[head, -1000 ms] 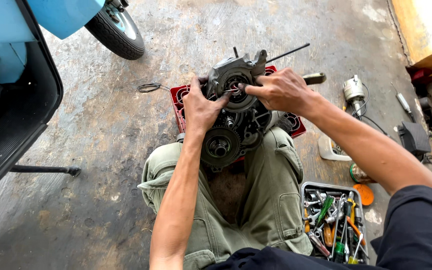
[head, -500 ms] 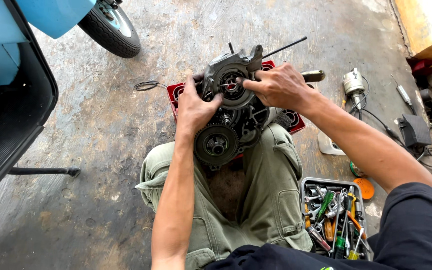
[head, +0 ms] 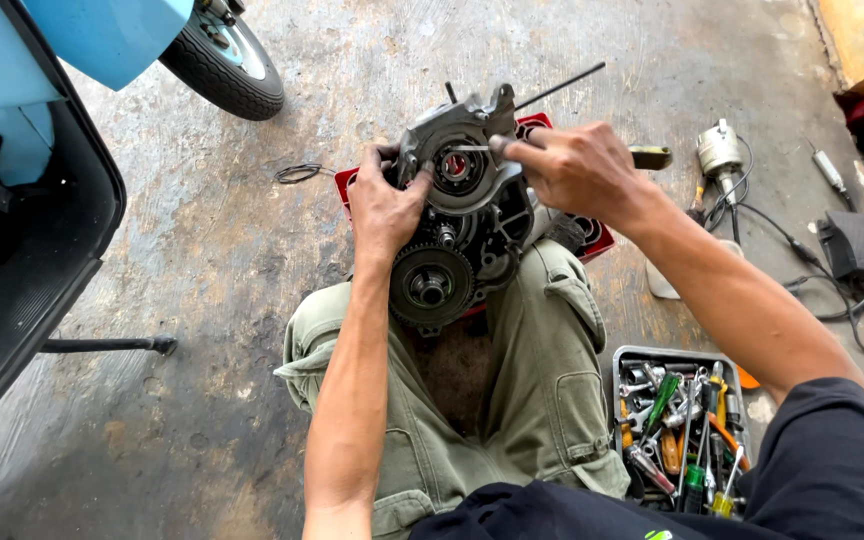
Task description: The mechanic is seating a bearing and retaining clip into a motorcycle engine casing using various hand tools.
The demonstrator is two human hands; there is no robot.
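A small motorcycle repair workshop, seen from the mechanic's seat on a stained, oil-marked concrete floor (head: pixel 252 270). Between the left hand (head: pixel 384 212) and right hand (head: pixel 574 168) sits a greasy engine casing (head: pixel 462 215) with an exposed gear, resting over a red crate (head: pixel 592 240). Left of the hands stands a light-blue scooter (head: pixel 42 120) with its tyre (head: pixel 224 62). Below the right forearm lies a tray of screwdrivers and wrenches (head: pixel 677 425); a power tool (head: pixel 720 152) and tangled cables (head: pixel 852 290) lie beyond it.
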